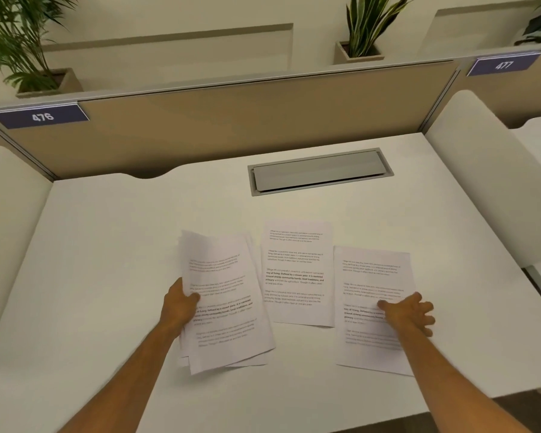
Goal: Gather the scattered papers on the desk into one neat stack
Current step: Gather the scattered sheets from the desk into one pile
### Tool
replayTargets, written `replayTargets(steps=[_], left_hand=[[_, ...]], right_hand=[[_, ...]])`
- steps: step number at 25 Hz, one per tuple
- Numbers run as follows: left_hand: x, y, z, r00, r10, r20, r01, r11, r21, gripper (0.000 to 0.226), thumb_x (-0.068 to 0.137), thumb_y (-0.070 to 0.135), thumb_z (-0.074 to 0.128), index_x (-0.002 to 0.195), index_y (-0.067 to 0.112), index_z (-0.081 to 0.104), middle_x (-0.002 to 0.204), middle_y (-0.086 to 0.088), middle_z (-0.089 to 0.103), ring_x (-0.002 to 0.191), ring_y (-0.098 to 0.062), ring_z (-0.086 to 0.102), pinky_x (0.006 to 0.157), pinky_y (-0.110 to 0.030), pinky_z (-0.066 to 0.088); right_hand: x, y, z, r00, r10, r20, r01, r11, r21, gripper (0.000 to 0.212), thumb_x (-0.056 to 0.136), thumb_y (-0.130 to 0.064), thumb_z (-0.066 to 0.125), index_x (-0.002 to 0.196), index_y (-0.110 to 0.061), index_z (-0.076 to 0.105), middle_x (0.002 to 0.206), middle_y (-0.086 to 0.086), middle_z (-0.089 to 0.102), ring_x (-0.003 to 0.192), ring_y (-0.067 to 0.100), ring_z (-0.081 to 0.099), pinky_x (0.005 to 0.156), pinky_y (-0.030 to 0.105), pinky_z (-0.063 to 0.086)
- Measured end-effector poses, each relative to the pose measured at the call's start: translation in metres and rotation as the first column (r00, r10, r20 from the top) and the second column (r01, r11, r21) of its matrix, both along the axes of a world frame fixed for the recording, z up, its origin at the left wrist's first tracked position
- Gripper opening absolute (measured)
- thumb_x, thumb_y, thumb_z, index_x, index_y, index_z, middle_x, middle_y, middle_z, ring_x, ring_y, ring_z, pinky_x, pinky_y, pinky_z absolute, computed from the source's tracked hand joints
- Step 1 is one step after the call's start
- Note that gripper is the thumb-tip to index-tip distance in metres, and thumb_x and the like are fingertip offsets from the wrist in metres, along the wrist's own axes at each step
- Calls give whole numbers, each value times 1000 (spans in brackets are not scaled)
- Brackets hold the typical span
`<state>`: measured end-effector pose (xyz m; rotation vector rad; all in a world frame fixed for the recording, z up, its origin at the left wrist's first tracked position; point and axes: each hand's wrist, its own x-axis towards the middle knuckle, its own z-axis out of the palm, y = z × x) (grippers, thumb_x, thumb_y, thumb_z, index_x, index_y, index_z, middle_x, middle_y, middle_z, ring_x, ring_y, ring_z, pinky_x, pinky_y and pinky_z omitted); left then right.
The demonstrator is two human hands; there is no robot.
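Observation:
A loose pile of several printed sheets lies left of centre on the white desk, its edges fanned out. My left hand grips the pile's left edge, thumb on top. A single printed sheet lies flat in the middle, touching nothing. Another printed sheet lies to the right, its left edge slightly over the middle sheet's lower right corner. My right hand rests flat on this right sheet with fingers spread, near its right edge.
A grey cable hatch is set into the desk behind the papers. A tan divider panel closes the back. White curved side screens stand left and right. Potted plants sit beyond the divider.

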<state>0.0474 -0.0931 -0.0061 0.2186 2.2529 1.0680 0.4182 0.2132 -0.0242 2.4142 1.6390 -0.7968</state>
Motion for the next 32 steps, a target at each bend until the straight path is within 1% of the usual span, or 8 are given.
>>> replayTargets(steps=[9,13,15,18,21,24,28,32], left_hand=[[-6,13,23,999,-51,11,49,986,158,40,100,1,57,136,19,59,124,-12,71,104,-35,73,88,-59,61],[-15,10,34,999,-38,24,32,980,198,38,100,2,59,130,26,60,120,-8,73,100,-33,75,81,-53,64],[-17,7,39,999,-7,51,-5,973,229,39,99,1,60,128,29,61,118,-5,74,97,-32,76,75,-48,66],[-20,3,48,997,29,77,-50,960,274,42,98,-1,61,127,30,63,117,-4,75,96,-31,77,71,-45,67],[-25,1,58,994,65,83,-88,948,306,42,98,-2,62,123,32,65,115,-2,76,95,-31,78,66,-40,67],[-32,-5,65,993,72,97,-100,936,338,42,97,-1,64,118,35,68,113,0,77,90,-27,80,65,-40,67],[-47,-18,69,985,107,135,-149,920,363,37,96,1,67,113,33,70,106,-2,82,89,-30,81,64,-42,66],[-66,-27,73,977,127,171,-186,899,397,34,95,2,69,108,33,74,107,-1,82,90,-29,81,66,-44,66]], right_hand=[[7,0,0,999,43,6,-43,999,-28,88,71,-29,88,137,-7,34,138,22,40,120,46,49,98,51,40],[22,17,9,995,82,-54,-81,997,12,34,83,-13,68,117,-14,62,120,19,65,115,38,55,99,45,37],[27,32,21,952,115,-282,-98,992,73,17,84,-10,67,101,-11,70,107,20,72,99,36,64,92,45,50],[27,57,56,783,130,-608,-70,990,122,24,88,-4,66,112,-8,71,108,18,74,91,32,70,83,45,58],[9,71,83,662,130,-738,-58,991,123,29,88,-3,66,116,-11,71,111,13,74,86,23,71,71,32,56],[-35,59,84,615,127,-779,-110,991,75,36,86,-1,67,122,-4,69,115,16,73,94,30,70,83,38,55],[-108,14,60,634,129,-763,-181,983,16,34,84,1,67,118,0,70,117,20,72,101,34,69,93,46,56],[-158,-16,29,819,220,-530,-243,970,29,36,87,-13,68,120,0,65,126,20,64,112,37,63,95,41,52]])
